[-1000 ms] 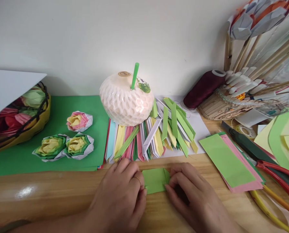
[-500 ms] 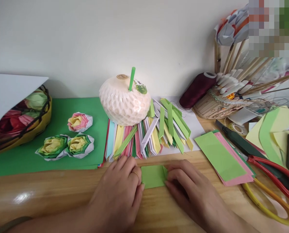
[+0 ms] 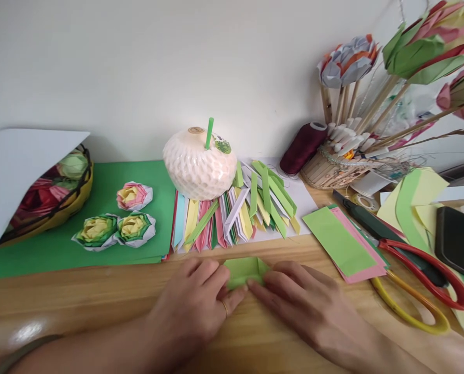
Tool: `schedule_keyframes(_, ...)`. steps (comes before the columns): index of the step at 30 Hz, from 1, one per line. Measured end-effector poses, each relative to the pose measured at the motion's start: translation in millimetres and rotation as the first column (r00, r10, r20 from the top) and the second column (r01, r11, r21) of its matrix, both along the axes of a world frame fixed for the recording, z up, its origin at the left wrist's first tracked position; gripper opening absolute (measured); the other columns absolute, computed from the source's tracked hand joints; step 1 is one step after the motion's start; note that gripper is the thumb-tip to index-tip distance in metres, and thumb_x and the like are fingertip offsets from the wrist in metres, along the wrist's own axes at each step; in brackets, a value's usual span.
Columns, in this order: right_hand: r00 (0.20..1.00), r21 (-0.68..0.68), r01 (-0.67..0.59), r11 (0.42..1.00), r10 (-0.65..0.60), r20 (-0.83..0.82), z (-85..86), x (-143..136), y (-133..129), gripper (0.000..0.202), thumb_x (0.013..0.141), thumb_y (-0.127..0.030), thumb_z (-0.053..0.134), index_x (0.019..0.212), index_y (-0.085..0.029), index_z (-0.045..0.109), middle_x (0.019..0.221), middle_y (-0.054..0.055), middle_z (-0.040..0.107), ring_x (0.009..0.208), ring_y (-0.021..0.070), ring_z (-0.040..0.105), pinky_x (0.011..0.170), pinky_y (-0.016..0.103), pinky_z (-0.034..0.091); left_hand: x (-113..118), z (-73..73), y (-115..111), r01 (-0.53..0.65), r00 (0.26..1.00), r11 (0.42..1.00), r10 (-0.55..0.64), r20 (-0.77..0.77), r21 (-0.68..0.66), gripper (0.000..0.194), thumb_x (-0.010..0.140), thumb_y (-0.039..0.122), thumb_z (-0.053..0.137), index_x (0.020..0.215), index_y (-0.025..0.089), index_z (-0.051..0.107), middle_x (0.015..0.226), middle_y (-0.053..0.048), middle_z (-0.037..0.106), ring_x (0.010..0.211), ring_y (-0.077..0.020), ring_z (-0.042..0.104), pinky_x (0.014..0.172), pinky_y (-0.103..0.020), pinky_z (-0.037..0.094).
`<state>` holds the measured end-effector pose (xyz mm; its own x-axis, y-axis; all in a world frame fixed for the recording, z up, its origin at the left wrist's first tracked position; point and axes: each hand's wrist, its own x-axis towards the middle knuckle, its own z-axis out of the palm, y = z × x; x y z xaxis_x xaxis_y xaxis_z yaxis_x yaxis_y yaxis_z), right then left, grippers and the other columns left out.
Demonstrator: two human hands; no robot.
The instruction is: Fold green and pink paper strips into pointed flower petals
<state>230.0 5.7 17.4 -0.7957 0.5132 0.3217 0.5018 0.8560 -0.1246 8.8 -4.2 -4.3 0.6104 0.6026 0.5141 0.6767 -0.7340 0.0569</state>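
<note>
A small green paper piece (image 3: 243, 269) lies on the wooden table between my hands, its far corners folded in and its near edge curling up. My left hand (image 3: 201, 296) grips its left end, with the thumb along the near edge. On the right end, my right hand (image 3: 302, 293) pinches the paper, a fingertip near the left thumb. Just beyond lie many folded paper strips (image 3: 235, 218) in green, white, yellow and pink. Cut green and pink paper rectangles (image 3: 339, 241) are stacked to the right.
Three paper lotus flowers (image 3: 134, 196) sit on green sheets (image 3: 138, 171) at left, beside a basket (image 3: 70, 200). A wrapped coconut (image 3: 201, 166) stands behind the strips. At right are scissors (image 3: 430, 265), a phone (image 3: 460, 241), a thread cone (image 3: 304, 149) and paper flowers (image 3: 349, 62).
My thumbs and fingertips have come inward along the green paper's near edge, which now lifts and folds upward. The camera view has shifted a little to the right.
</note>
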Motion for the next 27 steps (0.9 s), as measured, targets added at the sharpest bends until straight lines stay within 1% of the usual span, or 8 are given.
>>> schedule_keyframes(2, 1.0, -0.001, -0.001, 1.0, 0.001, 0.029, -1.5, 1.8, -1.8, 0.043, 0.101, -0.018, 0.021, 0.115, -0.015, 0.061, 0.083, 0.006, 0.067, 0.081, 0.0189, 0.06, 0.062, 0.03, 0.051, -1.8, 2.1, -0.1, 0.018, 0.999, 1.0, -0.018, -0.029, 0.01, 0.019, 0.095, 0.018, 0.051, 0.08, 0.02, 0.063, 0.062, 0.002, 0.049, 0.063, -0.0161, 0.039, 0.06, -0.031, 0.026)
schedule_keyframes(4, 0.998, -0.013, -0.003, 1.0, 0.004, 0.06, -1.9, 4.5, -2.4, 0.045, 0.101, -0.019, 0.018, 0.116, -0.014, 0.06, 0.087, 0.007, 0.067, 0.083, 0.0198, 0.06, 0.063, 0.031, 0.051, -4.3, 4.9, -1.1, 0.052, 0.996, 0.998, -0.05, -0.068, 0.028, 0.019, 0.096, 0.016, 0.047, 0.091, 0.02, 0.064, 0.065, 0.001, 0.052, 0.065, -0.0169, 0.041, 0.06, -0.032, 0.026)
schedule_keyframes(7, 0.998, -0.043, -0.032, 0.999, 0.034, 0.059, 0.1, 9.3, -0.7, 0.042, 0.101, -0.019, 0.021, 0.116, -0.013, 0.059, 0.092, 0.008, 0.067, 0.085, 0.0197, 0.059, 0.064, 0.031, 0.051, -7.9, 7.7, -5.0, 0.076, 0.992, 0.996, -0.071, -0.105, 0.04, 0.024, 0.097, 0.012, 0.04, 0.099, 0.018, 0.063, 0.071, -0.001, 0.057, 0.069, -0.0176, 0.045, 0.06, -0.032, 0.028)
schedule_keyframes(13, 0.997, -0.066, -0.071, 0.995, 0.071, -0.001, 3.3, 15.5, 6.0, 0.031, 0.1, -0.017, 0.032, 0.114, -0.012, 0.06, 0.095, 0.007, 0.068, 0.085, 0.0182, 0.059, 0.064, 0.03, 0.049, -14.3, 3.6, -16.0, 0.065, 0.992, 0.998, -0.062, -0.113, 0.027, 0.037, 0.098, 0.007, 0.026, 0.097, 0.01, 0.063, 0.079, -0.007, 0.063, 0.073, -0.0189, 0.048, 0.061, -0.035, 0.031)
schedule_keyframes(17, 0.995, -0.101, -0.095, 0.99, 0.092, -0.038, 2.4, 19.2, 9.2, 0.029, 0.1, -0.016, 0.034, 0.111, -0.011, 0.06, 0.095, 0.007, 0.068, 0.091, 0.0186, 0.058, 0.071, 0.031, 0.05, -19.1, 4.1, -18.0, 0.064, 0.988, 0.998, -0.065, -0.141, -0.011, 0.038, 0.096, 0.006, 0.027, 0.091, 0.011, 0.064, 0.08, -0.008, 0.063, 0.071, -0.019, 0.049, 0.059, -0.035, 0.032)
schedule_keyframes(21, 0.993, -0.125, -0.109, 0.986, 0.102, -0.064, 0.7, 22.3, 12.3, 0.029, 0.099, -0.015, 0.033, 0.108, -0.012, 0.06, 0.094, 0.008, 0.067, 0.09, 0.0188, 0.058, 0.073, 0.032, 0.05, -21.3, 12.7, -13.8, 0.093, 0.984, 0.996, -0.092, -0.151, -0.006, 0.035, 0.094, 0.005, 0.031, 0.083, 0.013, 0.063, 0.073, -0.006, 0.061, 0.066, -0.0182, 0.047, 0.059, -0.034, 0.032)
schedule_keyframes(23, 0.99, -0.132, -0.129, 0.983, 0.119, -0.08, 0.3, 21.6, 11.9, 0.031, 0.098, -0.014, 0.031, 0.105, -0.011, 0.061, 0.093, 0.009, 0.067, 0.09, 0.0202, 0.057, 0.072, 0.034, 0.049, -22.1, 17.0, -10.5, 0.124, 0.975, 0.992, -0.123, -0.187, -0.007, 0.029, 0.094, 0.006, 0.036, 0.085, 0.012, 0.063, 0.071, -0.005, 0.06, 0.066, -0.0184, 0.048, 0.059, -0.034, 0.033)
schedule_keyframes(27, 0.976, -0.198, -0.21, 0.957, 0.194, -0.097, 3.1, 11.5, 2.5, 0.035, 0.095, -0.011, 0.028, 0.094, -0.012, 0.063, 0.089, 0.008, 0.068, 0.085, 0.0211, 0.058, 0.069, 0.035, 0.048, -22.6, 18.5, -4.7, 0.082, 0.973, 0.994, -0.065, -0.222, 0.068, 0.028, 0.091, 0.004, 0.038, 0.084, 0.011, 0.064, 0.075, -0.007, 0.062, 0.071, -0.0201, 0.05, 0.061, -0.034, 0.034)
